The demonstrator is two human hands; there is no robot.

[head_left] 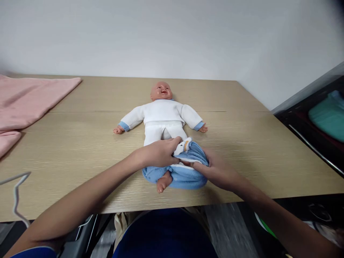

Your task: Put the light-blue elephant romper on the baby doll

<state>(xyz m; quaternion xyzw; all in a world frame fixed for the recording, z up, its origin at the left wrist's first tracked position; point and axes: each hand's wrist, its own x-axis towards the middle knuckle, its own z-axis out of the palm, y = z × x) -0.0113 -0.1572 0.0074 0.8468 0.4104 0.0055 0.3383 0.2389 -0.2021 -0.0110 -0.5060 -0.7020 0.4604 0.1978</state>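
Grasping blue fleecy trousers [188, 181] w/ both hands, as I see it via the head cam. L hand [161, 152]: fingers and thumb pinch the fabric beside a white animal appliqué [183, 147] w/ an orange patch; the wrist crosses the doll's legs. R hand [221, 170]: closed on the opposite side of the same bunched section, thumb at a white-edged opening. Btwn the hands, a small bit of the doll shows inside this opening; too little is visible for me to tell which part.

The trousers lie around the doll's lower legs, near the table's front edge. One bare foot [163, 182] pokes out of the trouser leg on my L, toes toward me. The doll [153, 134] lies face up, head [161, 91] at the far end, arms spread, in a white top [163, 111] w/ lt. blue cuffs; white upper legs show below the hem.

Outward: wood-grain table [255, 154]; pink cloth [29, 102] at far L, well apart from the doll; pale cable [16, 195] at near L, by the front edge; white wall [172, 39] behind. At far R, beyond the table: green cloth [329, 116] within a dark surround, contents partly cut off.
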